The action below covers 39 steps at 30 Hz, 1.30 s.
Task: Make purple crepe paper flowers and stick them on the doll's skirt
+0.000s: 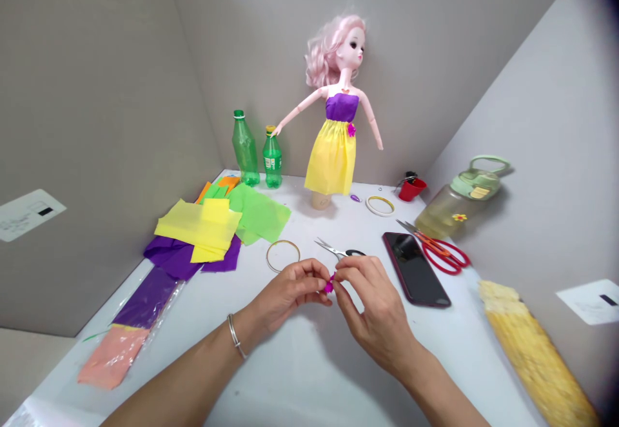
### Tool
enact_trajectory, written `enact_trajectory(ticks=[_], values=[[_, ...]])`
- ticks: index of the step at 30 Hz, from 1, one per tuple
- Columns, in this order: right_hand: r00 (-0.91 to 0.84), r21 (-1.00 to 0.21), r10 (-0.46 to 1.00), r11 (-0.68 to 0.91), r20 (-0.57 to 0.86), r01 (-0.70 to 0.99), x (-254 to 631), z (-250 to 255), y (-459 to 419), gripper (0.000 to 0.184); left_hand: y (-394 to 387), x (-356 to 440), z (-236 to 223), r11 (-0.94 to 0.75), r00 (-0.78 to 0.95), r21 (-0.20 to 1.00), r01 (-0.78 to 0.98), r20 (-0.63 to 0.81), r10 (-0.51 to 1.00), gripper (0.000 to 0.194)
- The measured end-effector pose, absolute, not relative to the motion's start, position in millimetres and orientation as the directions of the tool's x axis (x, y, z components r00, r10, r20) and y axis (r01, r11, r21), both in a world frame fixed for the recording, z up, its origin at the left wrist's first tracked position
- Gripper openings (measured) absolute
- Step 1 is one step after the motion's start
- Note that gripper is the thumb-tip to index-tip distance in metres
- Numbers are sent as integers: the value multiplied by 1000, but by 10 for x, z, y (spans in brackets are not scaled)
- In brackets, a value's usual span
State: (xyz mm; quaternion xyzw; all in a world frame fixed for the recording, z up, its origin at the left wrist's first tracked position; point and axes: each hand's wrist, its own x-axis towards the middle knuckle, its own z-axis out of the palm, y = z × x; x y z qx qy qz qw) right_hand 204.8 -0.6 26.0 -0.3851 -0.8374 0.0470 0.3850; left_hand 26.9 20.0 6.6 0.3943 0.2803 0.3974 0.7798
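Clamped between the fingertips of the left hand [289, 293] and the right hand [374, 307], a small magenta paper flower [329, 284] is held over the white table [285, 382]. Small steel scissors [341, 250] are seen just beyond it at 12 o'clock, a thin hoop [283, 256] at 11 o'clock, and a black smartphone [416, 269] at 2 o'clock. Stacked yellow, green and purple tissue sheets [203, 227] are laid at 10 o'clock, and a doll in a purple-and-yellow paper dress [333, 149] is stood farther off at 12 o'clock.
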Motion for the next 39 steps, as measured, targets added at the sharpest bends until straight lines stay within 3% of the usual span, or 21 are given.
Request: enact_trajectory(ticks=[20,39], values=[[-421,-356,673,705,608,613,2026,232,10,12,196,259,59,308,512,881,-359,-90,854,17],[-473,-302,677,702,564,646,2009,202,-13,12,196,276,9,273,444,903,-332,-106,890,12]])
